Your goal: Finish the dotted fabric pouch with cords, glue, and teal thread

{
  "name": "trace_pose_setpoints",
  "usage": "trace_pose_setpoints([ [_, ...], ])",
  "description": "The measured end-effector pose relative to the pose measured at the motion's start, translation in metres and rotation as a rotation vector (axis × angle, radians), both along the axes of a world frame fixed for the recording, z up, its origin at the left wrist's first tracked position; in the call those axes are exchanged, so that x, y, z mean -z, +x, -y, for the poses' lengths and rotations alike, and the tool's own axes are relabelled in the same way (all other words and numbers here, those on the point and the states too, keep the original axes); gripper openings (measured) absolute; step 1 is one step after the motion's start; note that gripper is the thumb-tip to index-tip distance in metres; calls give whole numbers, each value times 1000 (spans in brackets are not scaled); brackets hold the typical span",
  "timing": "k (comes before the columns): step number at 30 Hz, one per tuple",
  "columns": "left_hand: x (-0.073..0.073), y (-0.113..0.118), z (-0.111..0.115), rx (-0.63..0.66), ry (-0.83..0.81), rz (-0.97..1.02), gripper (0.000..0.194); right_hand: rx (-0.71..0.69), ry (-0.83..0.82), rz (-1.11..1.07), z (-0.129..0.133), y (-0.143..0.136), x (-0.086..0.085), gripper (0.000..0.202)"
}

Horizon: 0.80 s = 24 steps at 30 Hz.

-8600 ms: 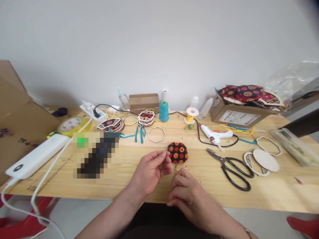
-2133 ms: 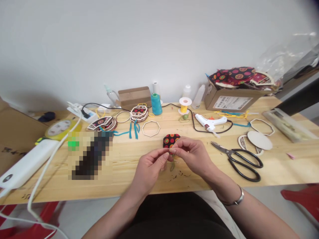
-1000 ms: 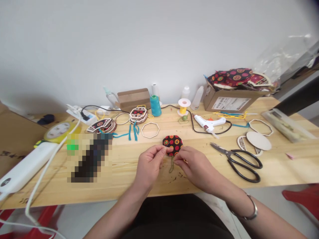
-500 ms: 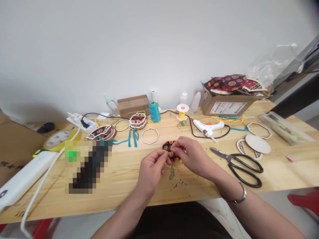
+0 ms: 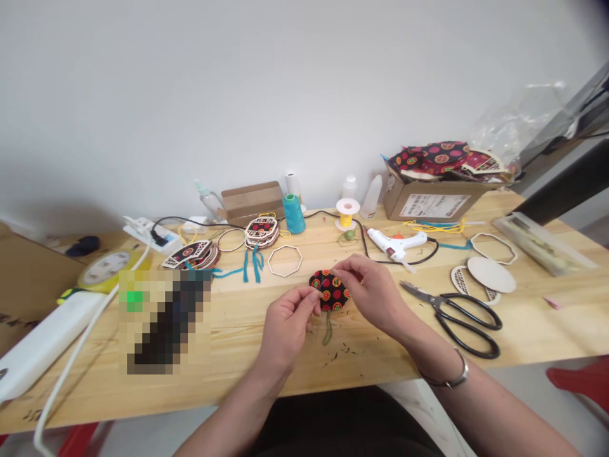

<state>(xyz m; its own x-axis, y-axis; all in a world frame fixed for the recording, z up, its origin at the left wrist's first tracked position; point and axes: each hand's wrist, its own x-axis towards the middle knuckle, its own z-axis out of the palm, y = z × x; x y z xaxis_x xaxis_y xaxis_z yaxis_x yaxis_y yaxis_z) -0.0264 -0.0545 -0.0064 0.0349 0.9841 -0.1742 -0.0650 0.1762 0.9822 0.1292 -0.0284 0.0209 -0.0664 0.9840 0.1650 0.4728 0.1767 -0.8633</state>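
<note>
A rounded black fabric piece (image 5: 337, 293) with red and orange flower dots is between my hands, low over the table. My left hand (image 5: 291, 320) pinches its left edge between thumb and forefinger. At its upper right, my right hand (image 5: 373, 293) is closed in a pinch; a thin line, perhaps thread, seems to run between the fingertips, too fine to make out. A loop of olive-green cord (image 5: 328, 327) hangs from the piece's lower edge. Dark scraps (image 5: 340, 353) lie just below it on the wood.
Black-handled scissors (image 5: 454, 314) lie right of my hands, near a white disc (image 5: 491, 274). Behind are a glue gun (image 5: 396, 245), a yellow ribbon spool (image 5: 347, 214), a teal thread cone (image 5: 294, 214), an octagonal frame (image 5: 285, 261) and a fabric-filled box (image 5: 435, 197). A white cable (image 5: 80, 343) crosses the left.
My right fingertips have shifted slightly up and away from my left ones, showing more of the fabric piece. My left hand keeps its pinch.
</note>
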Motion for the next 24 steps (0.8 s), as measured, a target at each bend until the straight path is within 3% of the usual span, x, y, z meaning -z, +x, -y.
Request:
trace_pose_setpoints([
  [3,-1,-1,-1,-18,3,6,20,39,-84,-121,3,1,3,20],
  [11,-5,0,0,-2,34,-60,21,-41,-443,-584,13,-11,11,24],
  [18,-4,-1,1,25,87,-174,22,-119,-502,-764,10,-19,5,20],
  [24,-5,0,1,34,87,-204,21,-67,-461,-814,10,-21,8,16],
])
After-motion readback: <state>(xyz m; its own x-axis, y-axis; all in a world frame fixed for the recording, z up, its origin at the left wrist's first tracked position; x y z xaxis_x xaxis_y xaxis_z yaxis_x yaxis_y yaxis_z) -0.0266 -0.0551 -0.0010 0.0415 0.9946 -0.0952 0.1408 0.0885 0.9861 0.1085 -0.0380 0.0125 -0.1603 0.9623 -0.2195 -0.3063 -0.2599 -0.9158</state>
